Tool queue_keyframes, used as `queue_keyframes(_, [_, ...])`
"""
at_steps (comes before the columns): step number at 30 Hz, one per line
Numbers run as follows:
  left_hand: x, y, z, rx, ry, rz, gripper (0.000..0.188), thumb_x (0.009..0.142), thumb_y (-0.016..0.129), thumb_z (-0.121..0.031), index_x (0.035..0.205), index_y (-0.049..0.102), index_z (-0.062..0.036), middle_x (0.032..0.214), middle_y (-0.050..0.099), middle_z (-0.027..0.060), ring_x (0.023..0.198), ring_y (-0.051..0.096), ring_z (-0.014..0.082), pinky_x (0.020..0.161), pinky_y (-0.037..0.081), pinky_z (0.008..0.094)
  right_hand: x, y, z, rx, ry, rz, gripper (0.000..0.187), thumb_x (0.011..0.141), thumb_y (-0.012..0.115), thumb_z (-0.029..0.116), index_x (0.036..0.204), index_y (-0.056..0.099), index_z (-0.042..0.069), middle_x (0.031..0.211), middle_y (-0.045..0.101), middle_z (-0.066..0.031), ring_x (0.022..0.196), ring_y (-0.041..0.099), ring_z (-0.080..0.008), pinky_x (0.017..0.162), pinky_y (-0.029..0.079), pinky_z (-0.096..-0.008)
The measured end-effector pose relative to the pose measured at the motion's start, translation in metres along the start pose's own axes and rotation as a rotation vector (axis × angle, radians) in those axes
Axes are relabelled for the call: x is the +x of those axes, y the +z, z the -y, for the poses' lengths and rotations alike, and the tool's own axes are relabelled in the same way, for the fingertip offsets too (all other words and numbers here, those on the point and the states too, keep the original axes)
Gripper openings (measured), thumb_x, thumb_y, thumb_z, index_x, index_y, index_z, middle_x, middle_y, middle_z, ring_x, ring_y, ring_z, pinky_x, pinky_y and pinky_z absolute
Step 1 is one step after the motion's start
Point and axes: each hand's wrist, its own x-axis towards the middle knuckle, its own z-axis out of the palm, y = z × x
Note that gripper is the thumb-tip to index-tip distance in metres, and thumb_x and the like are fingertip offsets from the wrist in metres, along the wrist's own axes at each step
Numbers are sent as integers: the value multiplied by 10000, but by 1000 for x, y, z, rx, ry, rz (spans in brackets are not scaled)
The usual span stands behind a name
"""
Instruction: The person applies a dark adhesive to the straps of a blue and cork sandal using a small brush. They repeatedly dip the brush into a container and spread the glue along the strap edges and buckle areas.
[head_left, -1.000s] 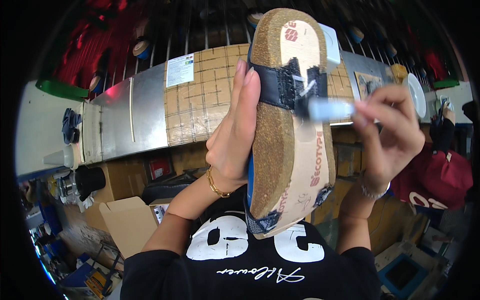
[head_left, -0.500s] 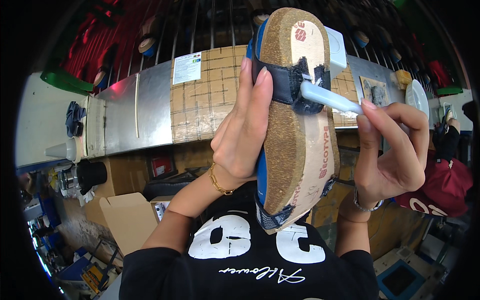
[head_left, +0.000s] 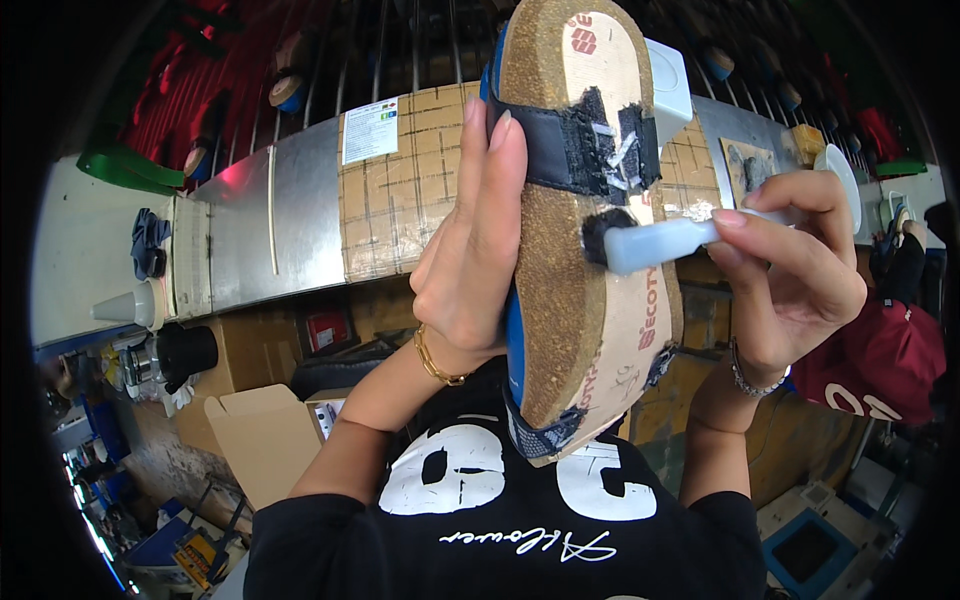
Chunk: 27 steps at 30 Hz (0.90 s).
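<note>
My left hand (head_left: 470, 250) grips a sandal (head_left: 560, 310) from its left side, fingers up and thumb near the strap. The sandal's underside faces me, with a cork rim and a pale printed middle. Around its upper part wraps a black strap (head_left: 548, 150), whose frayed ends are fixed on the underside, with whitish streaks between them. A blue last (head_left: 516, 335) shows along the left edge. Pinched in my right hand (head_left: 790, 260) is a brush (head_left: 660, 245) with a pale handle. Its dark bristles lie at the cork just below the strap; whether they touch, I cannot tell.
Behind the sandal, a cardboard sheet (head_left: 400, 230) covers part of a metal bench (head_left: 240, 250). Several sandals sit among metal rods beyond it. A white container (head_left: 668, 85) stands behind the sandal. At the right is a person in a maroon top (head_left: 885, 360). An open carton (head_left: 255, 430) lies lower left.
The brush has moved down from the frayed strap ends to the cork below them, and its bristles now show. The sandal has shifted slightly up and left with my left hand.
</note>
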Motion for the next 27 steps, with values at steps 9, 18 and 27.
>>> queue_keyframes(9, [6, 9, 7, -36, 116, -137, 551, 953, 514, -215, 1413, 421, 73, 1304, 594, 250, 1107, 664, 286, 880, 581, 317, -19, 3, 11, 77, 64, -10, 325, 566, 741, -22, 883, 771, 45, 946, 582, -137, 844, 515, -201, 724, 370, -276])
queue_keyframes(18, [14, 5, 14, 21, 267, -286, 565, 888, 615, -160, 1369, 478, 103, 1304, 595, 277, 1114, 666, 327, 861, 587, 334, -30, 6, 28, 18, 53, 14, 258, 575, 809, 104, 822, 761, 160, 905, 562, -82, 820, 479, -223, 729, 353, -349])
queue_keyframes(27, [19, 5, 12, 85, 413, -358, 584, 822, 717, -105, 1324, 535, 133, 1304, 596, 303, 1121, 668, 368, 843, 593, 351, -10, -3, 24, 40, 0, 178, 228, 546, 786, 157, 773, 771, 169, 862, 567, -60, 772, 487, -213, 695, 339, -339])
